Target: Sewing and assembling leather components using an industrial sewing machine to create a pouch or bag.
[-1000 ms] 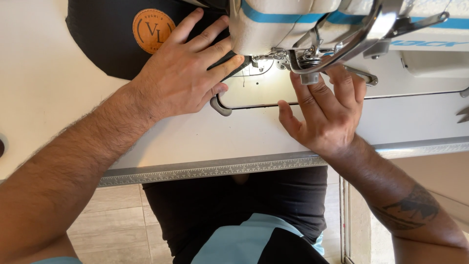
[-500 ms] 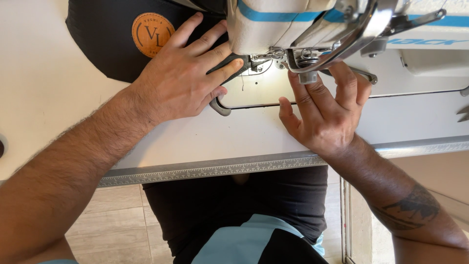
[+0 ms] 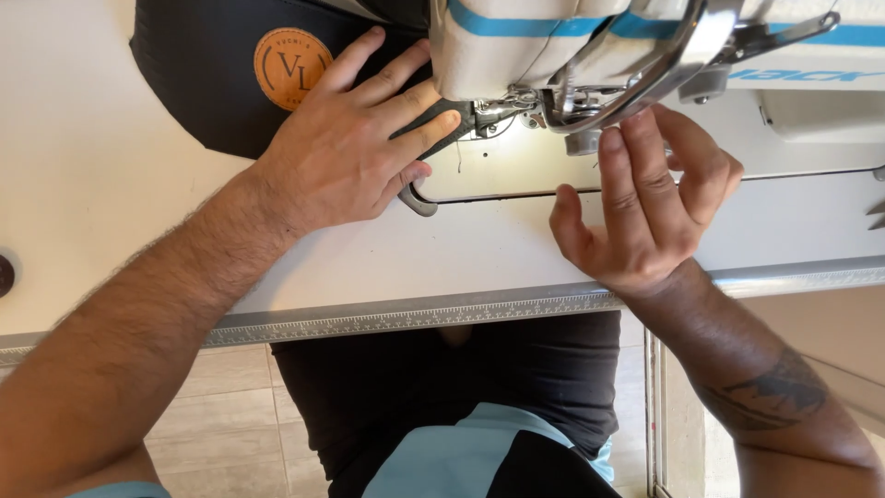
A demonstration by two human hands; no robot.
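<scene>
Left hand (image 3: 355, 152) flat on the black leather piece (image 3: 212, 88) at 11 o'clock on the worktop (image 3: 83, 212), fingers spread, pinning its edge right up against the sewing machine (image 3: 572, 46) foot. Right hand (image 3: 645, 207) lifted and drawn back toward 3 o'clock compared with a second ago, grip open, fingertips just under the machine's metal guard, maybe brushing it, hard to tell. Round tan patch (image 3: 293, 67) sitting just beyond the knuckles. Looks like lining-up done, stitching about ready.
</scene>
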